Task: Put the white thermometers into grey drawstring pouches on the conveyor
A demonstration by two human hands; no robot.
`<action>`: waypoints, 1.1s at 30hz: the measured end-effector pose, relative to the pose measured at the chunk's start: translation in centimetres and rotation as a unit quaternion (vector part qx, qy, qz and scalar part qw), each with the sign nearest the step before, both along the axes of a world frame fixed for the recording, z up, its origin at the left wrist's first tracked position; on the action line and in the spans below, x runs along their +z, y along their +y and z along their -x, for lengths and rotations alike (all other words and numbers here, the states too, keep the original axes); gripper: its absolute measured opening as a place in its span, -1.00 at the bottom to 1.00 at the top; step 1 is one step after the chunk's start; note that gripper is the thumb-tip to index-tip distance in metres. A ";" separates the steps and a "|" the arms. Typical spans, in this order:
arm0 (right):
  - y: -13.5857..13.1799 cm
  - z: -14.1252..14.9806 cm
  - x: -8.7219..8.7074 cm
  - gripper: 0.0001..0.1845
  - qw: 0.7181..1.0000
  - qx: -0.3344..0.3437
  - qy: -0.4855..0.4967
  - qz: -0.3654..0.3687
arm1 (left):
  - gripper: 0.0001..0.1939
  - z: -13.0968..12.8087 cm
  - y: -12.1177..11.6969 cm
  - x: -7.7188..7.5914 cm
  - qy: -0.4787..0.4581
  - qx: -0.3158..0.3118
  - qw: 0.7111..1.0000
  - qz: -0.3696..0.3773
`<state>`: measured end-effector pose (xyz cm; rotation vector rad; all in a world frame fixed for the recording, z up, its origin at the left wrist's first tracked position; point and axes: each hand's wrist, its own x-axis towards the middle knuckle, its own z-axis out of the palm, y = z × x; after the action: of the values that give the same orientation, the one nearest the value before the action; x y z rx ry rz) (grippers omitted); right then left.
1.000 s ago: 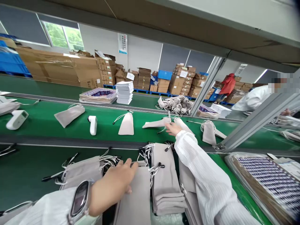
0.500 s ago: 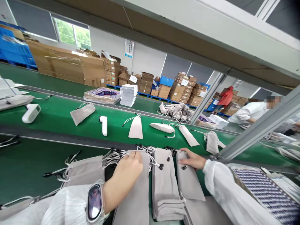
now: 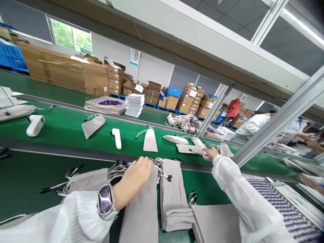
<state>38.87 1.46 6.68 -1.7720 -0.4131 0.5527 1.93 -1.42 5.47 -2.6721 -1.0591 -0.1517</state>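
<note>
Although drawstring pouches (image 3: 150, 141) lie along the green conveyor (image 3: 130, 143), two handheld thermometers (image 3: 116, 138) lie uncovered among them, the left hand (image 3: 136, 173) rests on a pouch stack (image 3: 144, 212), and the right hand (image 3: 210, 153) touches a pouch (image 3: 198, 143), both grips indeterminable.

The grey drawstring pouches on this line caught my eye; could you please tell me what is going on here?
A person's left hand rests on a stack of grey pouches, while the right hand is at a pouch on the green belt; whether it grips is unclear. More pouches lie spaced along the belt, with two white handheld devices among them. A second stack sits beside the first.
</note>
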 end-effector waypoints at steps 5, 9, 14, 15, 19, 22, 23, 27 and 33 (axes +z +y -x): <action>2.6 2.0 3.8 -0.57 0.978 -0.090 -0.056 -0.177 | -0.60 -0.4 -0.1 -0.4 -0.016 0.004 1.000 -0.013; 4.8 6.1 4.7 -0.62 0.943 -0.136 -0.059 -0.298 | -0.66 -0.5 -0.3 0.0 -0.022 0.006 1.000 0.017; 4.8 9.0 3.8 -0.65 0.926 -0.097 -0.050 -0.362 | -0.82 0.7 -0.2 2.1 -0.082 -0.008 0.990 0.112; 4.5 8.8 4.0 -0.65 0.920 -0.087 -0.058 -0.379 | -0.85 1.0 -0.1 2.5 -0.084 -0.014 0.990 0.114; 3.1 8.3 4.3 -0.65 0.905 -0.059 -0.099 -0.409 | -0.83 1.7 0.7 2.4 -0.072 -0.010 0.991 0.116; 2.2 10.0 3.4 -0.70 0.908 0.037 -0.166 -0.383 | -0.74 1.4 1.4 1.6 -0.102 -0.012 0.989 0.103; 1.9 10.9 3.0 -0.71 0.905 0.084 -0.184 -0.374 | -0.74 1.3 1.5 1.3 -0.110 -0.016 0.989 0.097; 1.2 14.2 2.7 -0.78 0.887 0.217 -0.179 -0.366 | -0.84 1.0 1.9 0.7 -0.100 -0.031 0.989 0.101; 4.3 20.4 1.9 -0.84 0.832 0.445 -0.249 -0.217 | -0.80 1.0 1.5 0.6 -0.081 -0.035 0.994 0.062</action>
<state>18.51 5.75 8.58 -1.1749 -1.6471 0.5532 0.91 0.12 6.07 -2.8507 -1.0534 -0.3333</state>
